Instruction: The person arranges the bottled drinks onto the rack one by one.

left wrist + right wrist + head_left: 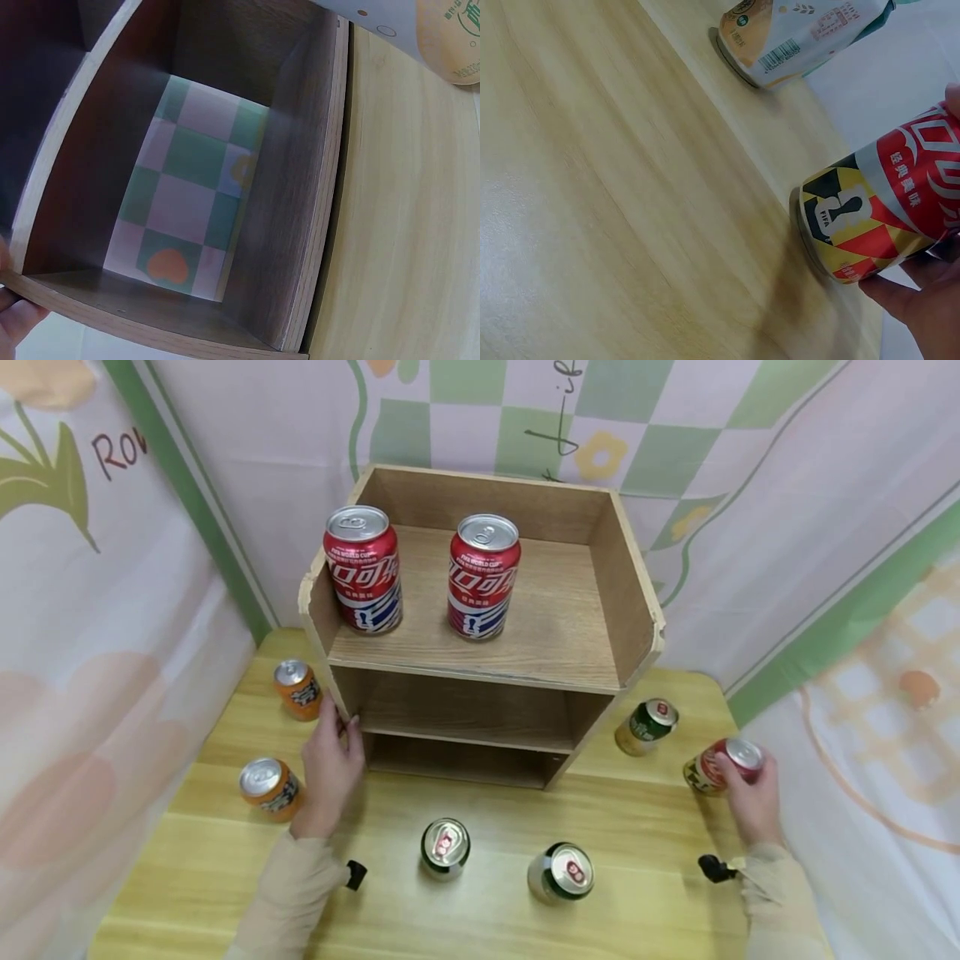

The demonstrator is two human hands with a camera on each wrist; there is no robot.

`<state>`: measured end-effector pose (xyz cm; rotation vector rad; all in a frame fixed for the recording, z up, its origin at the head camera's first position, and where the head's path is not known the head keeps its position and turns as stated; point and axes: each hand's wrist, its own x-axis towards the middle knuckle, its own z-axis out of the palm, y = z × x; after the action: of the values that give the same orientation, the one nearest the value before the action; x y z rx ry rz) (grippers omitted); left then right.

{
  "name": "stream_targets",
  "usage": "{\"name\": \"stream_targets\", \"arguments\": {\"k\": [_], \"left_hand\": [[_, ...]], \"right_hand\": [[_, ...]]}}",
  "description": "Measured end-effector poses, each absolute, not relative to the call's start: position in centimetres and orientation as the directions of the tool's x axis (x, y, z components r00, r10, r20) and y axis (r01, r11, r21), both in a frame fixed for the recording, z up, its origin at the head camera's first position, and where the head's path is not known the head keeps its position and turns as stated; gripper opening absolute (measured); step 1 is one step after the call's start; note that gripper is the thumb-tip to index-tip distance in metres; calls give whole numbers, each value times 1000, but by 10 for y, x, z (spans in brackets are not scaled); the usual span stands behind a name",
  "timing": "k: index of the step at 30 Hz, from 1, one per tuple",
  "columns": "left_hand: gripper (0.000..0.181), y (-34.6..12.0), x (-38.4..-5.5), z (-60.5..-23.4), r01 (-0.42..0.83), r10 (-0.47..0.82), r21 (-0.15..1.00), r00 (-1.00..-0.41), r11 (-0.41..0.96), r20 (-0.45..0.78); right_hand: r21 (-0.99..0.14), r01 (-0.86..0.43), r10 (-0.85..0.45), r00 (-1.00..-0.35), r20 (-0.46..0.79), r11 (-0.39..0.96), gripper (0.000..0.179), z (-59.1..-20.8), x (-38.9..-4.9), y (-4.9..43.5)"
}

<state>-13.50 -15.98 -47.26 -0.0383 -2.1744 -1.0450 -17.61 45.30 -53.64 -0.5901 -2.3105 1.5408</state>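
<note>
1. A wooden table point(645, 860) with yellowish grain fills the lower half of the head view; pale cloth point(202, 552) printed with flowers, green bands and checks hangs around it at the left, top and right.
2. A wooden shelf point(555, 602) stands upright in the upper middle, with a walled top and two open compartments below.
3. On its top board, two upright soda cans stand apart: one at the left wall point(364, 581), one nearer the middle point(483, 585).
4. Left of the shelf, an orange can stands at its side point(297, 691), and another stands lower in the frame, beside the left wrist point(272, 792).
5. Two green-topped cans stand in front, at bottom centre point(444, 847) and right of that point(562, 875).
6. A dark green can point(647, 727) stands between the shelf and the red can point(708, 768), which is at the right of the frame.
7. The left hand point(330, 768) reaches up from lower left, thumb and fingers pinching the front edge of the shelf's left side.
8. The right hand point(753, 797) reaches up from lower right, its thumb and fingers curled round the red can; I cannot tell whether the can's base touches the table.
</note>
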Motion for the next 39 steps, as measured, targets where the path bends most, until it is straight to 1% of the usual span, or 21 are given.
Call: {"name": "stream_targets", "arguments": {"k": [3,10,15,19,25,30,39], "left_hand": [[39,-160,-135,-472,313,-265,671,-744,672,613],[40,-159,-135,-472,319,-269,669,-736,671,621],[42,-159,-135,-473,322,-275,676,-735,663,620],[42,-160,-136,-473,323,-274,677,-736,661,619],[41,-160,-136,-475,327,-271,666,-728,670,630],[44,-160,-136,-476,337,-272,670,-725,661,633],[42,-160,-136,-475,323,-268,679,-743,659,613]], "right_hand": [[-930,157,491,-871,28,332,47,-535,-177,452],[-936,123,499,-865,62,329,58,-535,-178,451],[-956,101,506,-861,56,277,49,-532,-179,450],[-945,115,502,-863,58,307,45,-531,-180,451],[-948,124,509,-859,45,293,42,-531,-179,452],[-960,130,519,-855,19,249,42,-530,-181,452],[-986,85,544,-839,7,143,39,-527,-181,446]]}}
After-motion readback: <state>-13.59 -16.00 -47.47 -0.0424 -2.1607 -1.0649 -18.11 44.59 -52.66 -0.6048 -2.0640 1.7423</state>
